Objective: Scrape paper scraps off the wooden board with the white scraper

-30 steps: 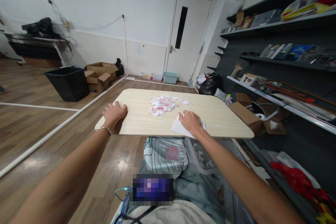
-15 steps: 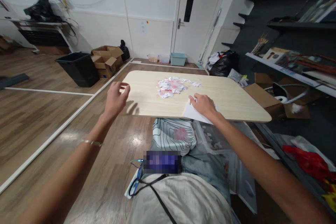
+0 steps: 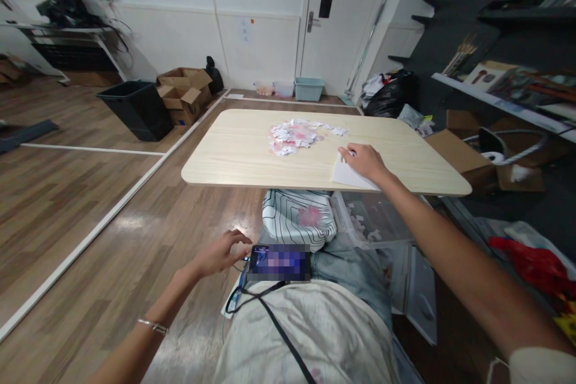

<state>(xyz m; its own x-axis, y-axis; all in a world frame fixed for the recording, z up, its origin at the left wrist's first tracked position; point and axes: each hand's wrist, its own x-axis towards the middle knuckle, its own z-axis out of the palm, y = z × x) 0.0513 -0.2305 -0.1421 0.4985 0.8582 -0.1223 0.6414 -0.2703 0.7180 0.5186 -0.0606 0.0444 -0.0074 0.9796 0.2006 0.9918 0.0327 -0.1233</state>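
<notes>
At the phone (image 3: 279, 262) on my lap, my left hand (image 3: 224, 252) hovers by its left end, fingers loosely bent and apart, with nothing held. My right hand (image 3: 363, 162) is closed over the upper edge of a white sheet of paper (image 3: 347, 175) at the front of the pale wooden table (image 3: 234, 156). The sheet's right part is hidden by my hand and wrist. Beyond it, further back on the tabletop, lies a heap of torn white and pink paper scraps (image 3: 294, 135), with a few strewn off to the right.
Under the table's front edge, a striped cloth bag (image 3: 288, 216) sits on my lap beside a clear plastic bin (image 3: 378, 222) with scraps inside. A black trash bin (image 3: 137, 111) and cardboard boxes (image 3: 184, 96) stand on the floor at left. Dark shelves (image 3: 517, 60) line the right.
My left hand has come down from the table's left side to the phone. My right hand and the white sheet have shifted slightly right. The view has tilted down a little.
</notes>
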